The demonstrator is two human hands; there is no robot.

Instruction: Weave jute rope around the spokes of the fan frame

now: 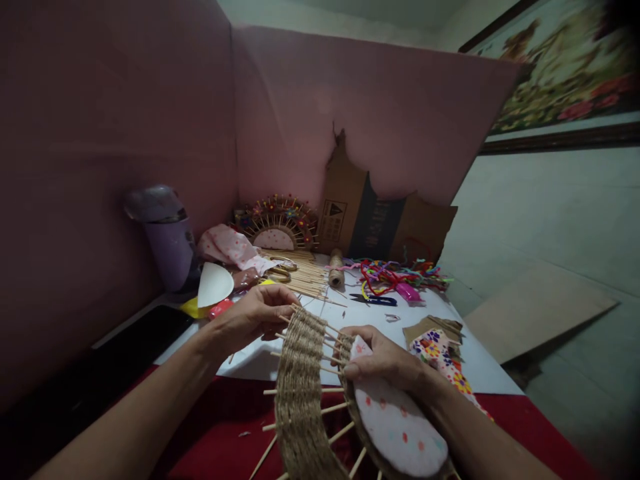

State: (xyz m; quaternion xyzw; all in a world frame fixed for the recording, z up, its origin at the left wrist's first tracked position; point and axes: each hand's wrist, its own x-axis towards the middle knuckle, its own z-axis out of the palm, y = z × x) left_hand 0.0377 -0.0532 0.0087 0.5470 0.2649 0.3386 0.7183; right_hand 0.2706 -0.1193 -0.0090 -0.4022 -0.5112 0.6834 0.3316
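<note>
A half-round woven fan is held up in front of me, its wooden sticks laced with a wide band of brown twine. Its core is a half disc covered in pale spotted cloth with a twine edge. My left hand pinches the top end of the woven band, thumb and fingers together. My right hand grips the upper end of the half disc, with the thumb on the cloth and the fingers behind. The lower part of the fan runs out of view.
A finished-looking fan leans at the back beside torn cardboard. On the white table lie wooden sticks, a twine spool, thread snips, scissors, colourful pipe cleaners and flowered cloth. A purple tumbler stands left.
</note>
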